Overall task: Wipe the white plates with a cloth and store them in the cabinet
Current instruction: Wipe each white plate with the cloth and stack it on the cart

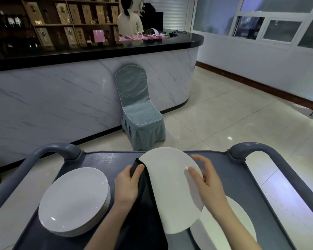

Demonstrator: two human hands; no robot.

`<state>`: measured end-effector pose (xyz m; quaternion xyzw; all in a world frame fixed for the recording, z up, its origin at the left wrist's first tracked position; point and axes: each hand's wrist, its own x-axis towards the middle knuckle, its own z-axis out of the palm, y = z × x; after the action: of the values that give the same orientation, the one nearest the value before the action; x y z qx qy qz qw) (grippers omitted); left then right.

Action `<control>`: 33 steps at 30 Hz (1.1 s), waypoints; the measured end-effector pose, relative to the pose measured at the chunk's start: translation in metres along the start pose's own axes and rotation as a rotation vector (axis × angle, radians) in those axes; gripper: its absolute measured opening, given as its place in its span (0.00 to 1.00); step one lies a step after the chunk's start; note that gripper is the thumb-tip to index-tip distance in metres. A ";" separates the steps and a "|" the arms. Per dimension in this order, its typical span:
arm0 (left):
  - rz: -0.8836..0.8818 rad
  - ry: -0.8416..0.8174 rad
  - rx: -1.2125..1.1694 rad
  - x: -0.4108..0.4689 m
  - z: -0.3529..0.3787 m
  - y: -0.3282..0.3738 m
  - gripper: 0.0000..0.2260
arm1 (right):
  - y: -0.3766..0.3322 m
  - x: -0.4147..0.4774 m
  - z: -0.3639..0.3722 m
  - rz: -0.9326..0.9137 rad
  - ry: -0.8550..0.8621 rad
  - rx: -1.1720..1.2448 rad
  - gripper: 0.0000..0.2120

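A white plate (170,188) is held tilted above the grey cart (101,159). My left hand (127,184) grips a dark cloth (143,210) against the plate's left edge, and the cloth hangs down toward me. My right hand (205,179) holds the plate's right rim, thumb on its face and fingers curled behind. A stack of several white plates (74,201) sits on the cart's left side. Another white plate (224,230) lies on the cart at the right, partly under the held plate and my right arm.
The cart has curved grey handles at the far left (56,148) and far right (249,148). Beyond it stands a blue-covered chair (137,107) against a marble-fronted bar counter (61,98). A person (129,20) stands behind the counter. Tiled floor (233,123) spreads right.
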<state>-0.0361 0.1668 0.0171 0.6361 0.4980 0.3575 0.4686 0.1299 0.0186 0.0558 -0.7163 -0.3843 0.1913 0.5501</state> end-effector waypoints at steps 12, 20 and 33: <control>0.125 -0.306 0.001 0.014 0.015 -0.012 0.13 | 0.000 0.017 -0.004 -0.080 -0.167 -0.095 0.16; 0.119 -0.298 0.070 0.014 0.019 -0.013 0.14 | 0.005 0.013 -0.012 -0.038 -0.127 -0.090 0.17; -0.011 -0.170 0.035 -0.002 0.023 -0.028 0.18 | 0.015 0.008 -0.008 0.083 -0.020 0.087 0.15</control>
<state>-0.0241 0.1617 -0.0164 0.6695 0.4661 0.2906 0.5000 0.1456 0.0187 0.0453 -0.7052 -0.3511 0.2379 0.5682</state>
